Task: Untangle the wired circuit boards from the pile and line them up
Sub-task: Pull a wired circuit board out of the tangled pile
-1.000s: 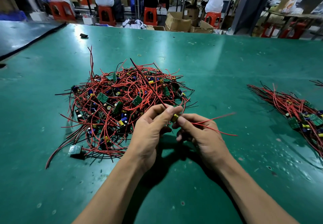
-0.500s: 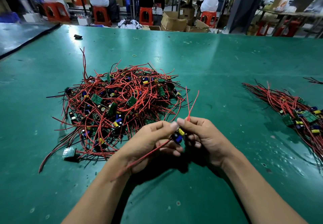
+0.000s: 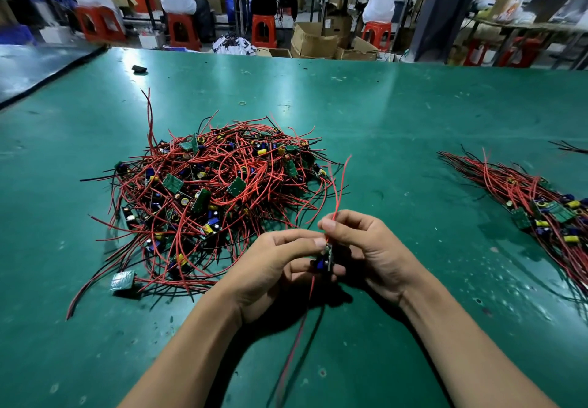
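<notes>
A tangled pile [image 3: 216, 191] of small green circuit boards with red and black wires lies on the green table [image 3: 397, 121], left of centre. Just in front of it, my left hand [image 3: 273, 267] and my right hand [image 3: 372, 255] hold one small circuit board [image 3: 326, 259] between them, above the table. My left thumb and fingers pinch the board. My right thumb and forefinger pinch its red wires, which rise past the fingertips; another red wire hangs down between my forearms. A lined-up row of wired boards [image 3: 541, 207] lies at the right.
A single board [image 3: 122, 279] lies at the pile's near left edge. A small black object [image 3: 140, 69] and a rubber band [image 3: 242, 102] sit farther back. Beyond the far edge are cardboard boxes [image 3: 313, 40], red stools and seated people.
Both hands drew the single board out of the pile and toward me. Its red wires, which pointed right a second ago, now point up, with one wire hanging downward.
</notes>
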`<state>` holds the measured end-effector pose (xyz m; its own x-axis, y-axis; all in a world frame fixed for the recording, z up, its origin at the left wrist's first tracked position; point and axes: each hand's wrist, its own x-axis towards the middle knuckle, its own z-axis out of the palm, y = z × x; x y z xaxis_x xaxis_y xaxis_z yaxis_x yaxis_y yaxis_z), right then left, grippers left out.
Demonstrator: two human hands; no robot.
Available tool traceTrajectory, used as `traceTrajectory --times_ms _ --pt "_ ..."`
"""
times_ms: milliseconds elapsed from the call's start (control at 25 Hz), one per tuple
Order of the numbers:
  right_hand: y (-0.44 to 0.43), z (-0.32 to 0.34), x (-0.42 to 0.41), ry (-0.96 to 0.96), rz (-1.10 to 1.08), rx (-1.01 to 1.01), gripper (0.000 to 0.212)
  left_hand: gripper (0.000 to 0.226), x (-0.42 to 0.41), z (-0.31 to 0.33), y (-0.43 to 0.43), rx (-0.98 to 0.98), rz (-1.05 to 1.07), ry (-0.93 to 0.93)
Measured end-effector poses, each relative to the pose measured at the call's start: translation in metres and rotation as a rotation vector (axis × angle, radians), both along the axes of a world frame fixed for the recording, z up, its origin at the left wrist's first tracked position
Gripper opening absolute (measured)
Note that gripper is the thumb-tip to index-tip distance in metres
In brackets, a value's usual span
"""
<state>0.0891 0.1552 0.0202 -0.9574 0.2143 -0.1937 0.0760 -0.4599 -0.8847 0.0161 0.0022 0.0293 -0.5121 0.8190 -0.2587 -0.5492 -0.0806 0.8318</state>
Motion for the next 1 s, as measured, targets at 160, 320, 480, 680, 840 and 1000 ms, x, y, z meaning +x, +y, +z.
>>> traceTrajectory --times_ms 160,320,480,680,840,1000 --pt "-0.003 -0.003 -0.003 -0.012 -0.017 0.089 0.025 0.010 0.001 0.000 0.003 -0.046 0.067 0.057" --pt "-0.004 -0.005 -0.003 0.044 -0.006 0.053 0.024 0.016 -0.001 -0.002 0.004 -0.102 0.085 0.120" --pt "0.000 -0.002 0.000 0.009 0.069 0.103 0.015 0.009 -0.002 -0.003 0.006 -0.097 0.134 0.078" --pt "0.006 -0.007 -0.002 0.012 0.103 0.118 0.020 0.013 0.003 -0.007 0.012 -0.144 0.185 0.161" --pt "0.002 -0.017 -0.009 0.035 -0.110 0.316 0.019 0.012 0.004 -0.010 0.013 -0.147 0.234 0.239" --pt "0.000 -0.022 -0.014 0.043 -0.284 0.370 0.020 0.012 0.005 -0.010 0.011 -0.139 0.193 0.249"
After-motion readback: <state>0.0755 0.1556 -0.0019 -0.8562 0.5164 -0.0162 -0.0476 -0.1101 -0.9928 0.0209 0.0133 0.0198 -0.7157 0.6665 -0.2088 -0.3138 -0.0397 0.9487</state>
